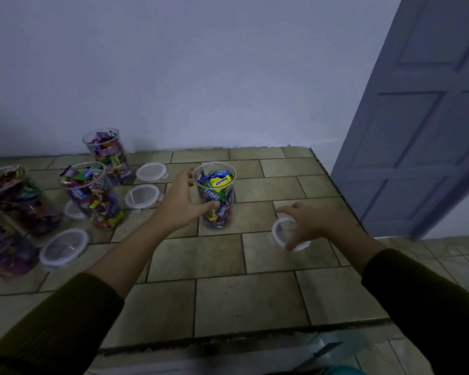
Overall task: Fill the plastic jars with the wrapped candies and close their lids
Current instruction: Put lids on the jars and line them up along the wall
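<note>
Near right, the right hand (306, 226) curls fingers and thumb round a loose lid (281, 230) on the tiled counter (249, 301). Just beyond, the left hand (180, 201) grips the middle jar (218, 212), full of candies (222, 182) and uncapped. Left and farther, four filled jars (92, 196) stand open, spare lids (142, 196) beside them. Filling looks finished; capping all remains.

We see a clear jar (215, 196) packed with candies (220, 182) in purple, blue, green and yellow wrappers; the lid (281, 231) is clear with a white rim; the tabletop (249, 301) carries beige-olive tiles with dark grout in a brick pattern; our sleeves (52, 328) are dark olive; the wall (201, 63) is pale bluish white; the door (423, 117) is grey-blue.
</note>
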